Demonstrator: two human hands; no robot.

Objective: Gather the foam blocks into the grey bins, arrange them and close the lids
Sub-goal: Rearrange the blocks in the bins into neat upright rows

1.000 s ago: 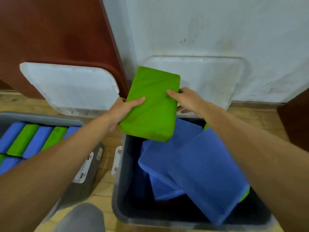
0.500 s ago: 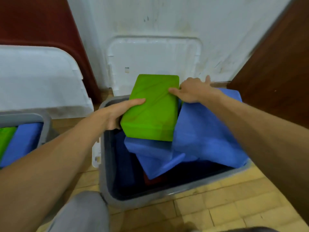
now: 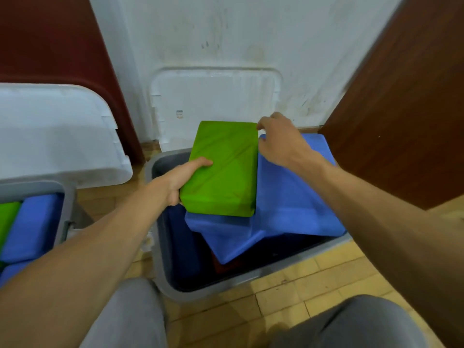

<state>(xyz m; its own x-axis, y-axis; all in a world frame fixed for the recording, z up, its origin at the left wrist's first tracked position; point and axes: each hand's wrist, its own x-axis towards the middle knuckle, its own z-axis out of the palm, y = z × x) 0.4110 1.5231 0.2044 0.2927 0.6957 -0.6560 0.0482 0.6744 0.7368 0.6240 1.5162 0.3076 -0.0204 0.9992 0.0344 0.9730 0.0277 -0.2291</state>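
We are in a plain indoor corner, seemingly a storage spot. At the far side a scuffed white wall [image 3: 226,33] stands between a dark wooden panel on the left [image 3: 50,46] and another on the right [image 3: 401,109]. The near floor [image 3: 288,287] is yellowish blocks, and a grey bin [image 3: 251,276] sits on it.

Two bins, two lids, two hands, two green blocks, and at least five blue ones.

Two grey bins: the left bin [image 3: 37,187] and the right bin [image 3: 251,277]. Two white lids: the left lid [image 3: 57,136] and the right lid [image 3: 216,96]. Two green foam blocks: the left green block [image 3: 7,219] and the right green block [image 3: 223,169]. The left bin shows two blue blocks [image 3: 32,222]. The right bin shows at least three more [image 3: 296,192]. Two hands: the left hand [image 3: 180,179] and the right hand [image 3: 278,139].
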